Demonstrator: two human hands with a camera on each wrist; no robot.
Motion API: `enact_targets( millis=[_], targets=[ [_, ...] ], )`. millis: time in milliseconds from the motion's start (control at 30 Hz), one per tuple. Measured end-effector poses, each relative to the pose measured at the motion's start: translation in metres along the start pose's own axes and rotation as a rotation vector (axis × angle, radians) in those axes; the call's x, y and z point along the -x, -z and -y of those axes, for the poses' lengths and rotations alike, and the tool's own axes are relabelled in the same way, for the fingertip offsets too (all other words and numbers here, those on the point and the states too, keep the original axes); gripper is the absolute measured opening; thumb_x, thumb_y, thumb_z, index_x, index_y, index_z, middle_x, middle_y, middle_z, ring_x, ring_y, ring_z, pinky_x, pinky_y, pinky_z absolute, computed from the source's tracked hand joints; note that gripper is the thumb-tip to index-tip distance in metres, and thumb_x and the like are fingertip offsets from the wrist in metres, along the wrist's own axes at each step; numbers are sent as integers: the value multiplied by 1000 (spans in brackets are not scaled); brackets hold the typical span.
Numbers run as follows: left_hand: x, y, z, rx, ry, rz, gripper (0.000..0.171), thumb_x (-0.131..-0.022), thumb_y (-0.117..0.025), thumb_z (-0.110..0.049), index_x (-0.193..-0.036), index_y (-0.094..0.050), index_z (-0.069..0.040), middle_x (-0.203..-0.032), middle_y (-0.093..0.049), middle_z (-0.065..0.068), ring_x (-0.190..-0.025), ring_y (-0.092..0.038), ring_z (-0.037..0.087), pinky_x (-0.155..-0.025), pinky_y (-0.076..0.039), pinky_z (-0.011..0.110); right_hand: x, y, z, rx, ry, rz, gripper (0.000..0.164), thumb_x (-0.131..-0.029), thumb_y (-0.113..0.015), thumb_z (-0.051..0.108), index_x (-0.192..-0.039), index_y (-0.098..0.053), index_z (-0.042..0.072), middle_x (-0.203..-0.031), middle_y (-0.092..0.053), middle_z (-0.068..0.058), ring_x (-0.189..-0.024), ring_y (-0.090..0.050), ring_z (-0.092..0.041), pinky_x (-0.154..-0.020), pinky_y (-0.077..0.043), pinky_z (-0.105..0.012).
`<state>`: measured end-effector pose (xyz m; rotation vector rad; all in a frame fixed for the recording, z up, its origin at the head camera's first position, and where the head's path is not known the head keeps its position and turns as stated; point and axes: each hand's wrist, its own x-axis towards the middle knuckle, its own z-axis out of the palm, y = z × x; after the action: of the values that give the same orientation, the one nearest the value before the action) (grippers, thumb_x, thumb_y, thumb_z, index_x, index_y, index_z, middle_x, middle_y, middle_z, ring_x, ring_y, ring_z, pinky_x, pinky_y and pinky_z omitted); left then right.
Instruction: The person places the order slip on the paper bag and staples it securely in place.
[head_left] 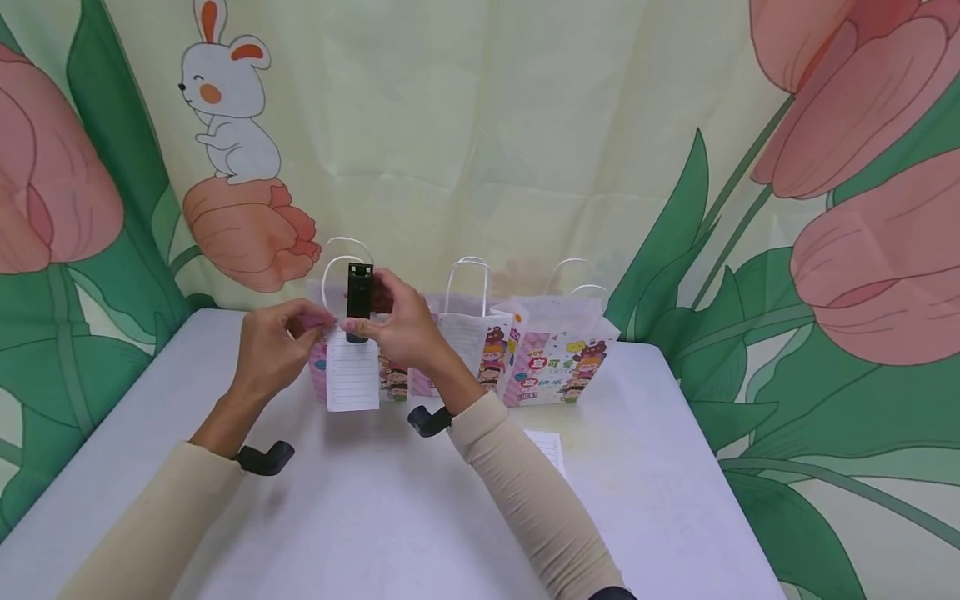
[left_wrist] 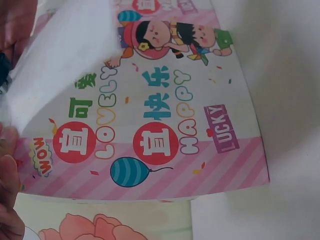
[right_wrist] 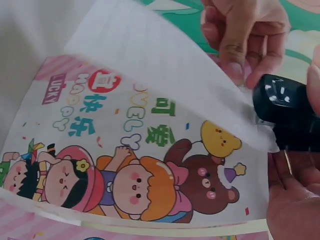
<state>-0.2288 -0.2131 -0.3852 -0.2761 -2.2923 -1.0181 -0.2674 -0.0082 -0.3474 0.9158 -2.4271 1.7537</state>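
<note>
A black stapler (head_left: pixel 360 302) is held upright in my right hand (head_left: pixel 408 327), over the top edge of the leftmost paper gift bag (head_left: pixel 393 383). A lined paper slip (head_left: pixel 352 379) hangs down the front of that bag. In the right wrist view the stapler (right_wrist: pixel 280 107) sits at the edge of the slip (right_wrist: pixel 165 65); whether it has closed through the paper I cannot tell. My left hand (head_left: pixel 277 346) pinches the top edge of the slip and bag, just left of the stapler. The left wrist view shows the bag's printed front (left_wrist: pixel 165 115).
To the right stand a middle gift bag (head_left: pixel 491 354) with a lined slip (head_left: pixel 465 337) on its front and a third gift bag (head_left: pixel 558 367). Another lined sheet (head_left: pixel 547 450) lies on the white table (head_left: pixel 375 517), partly behind my right sleeve. A printed curtain (head_left: pixel 480 150) hangs behind.
</note>
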Motion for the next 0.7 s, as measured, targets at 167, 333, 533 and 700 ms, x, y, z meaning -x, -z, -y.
enact_targets(
  millis=[167, 333, 533, 700],
  targets=[
    [1, 1, 0, -3, -18, -6, 13, -90, -83, -3, -103, -82, -6, -89, -81, 13, -64, -60, 22, -59, -48, 15, 0, 1, -4, -176, 12, -10, 57, -92, -82, 11, -143, -56, 10, -136, -72, -9, -120, -70, -19, -110, -55, -35],
    [1, 2, 0, -2, -20, -1, 13, -90, -84, -5, -102, -82, -6, -88, -81, 12, -65, -60, 21, -60, -47, 14, 1, 4, -9, -188, 69, 27, 60, -92, -81, 8, -145, -54, 10, -141, -70, -10, -127, -68, -19, -114, -51, -35],
    [1, 1, 1, 0, -13, 8, 12, -90, -83, -3, -102, -82, -5, -87, -80, 14, -65, -59, 22, -59, -47, 15, 1, 10, -12, -178, 145, 78, 62, -93, -78, 1, -149, -52, 2, -144, -68, -15, -131, -67, -21, -116, -49, -31],
    [1, 1, 1, -6, -16, 9, 12, -91, -82, -2, -102, -82, -6, -86, -80, 13, -65, -59, 22, -59, -47, 16, 2, 9, -10, -57, 109, 102, 61, -93, -79, 6, -148, -52, 7, -140, -70, -12, -130, -68, -23, -113, -52, -34]
  ],
)
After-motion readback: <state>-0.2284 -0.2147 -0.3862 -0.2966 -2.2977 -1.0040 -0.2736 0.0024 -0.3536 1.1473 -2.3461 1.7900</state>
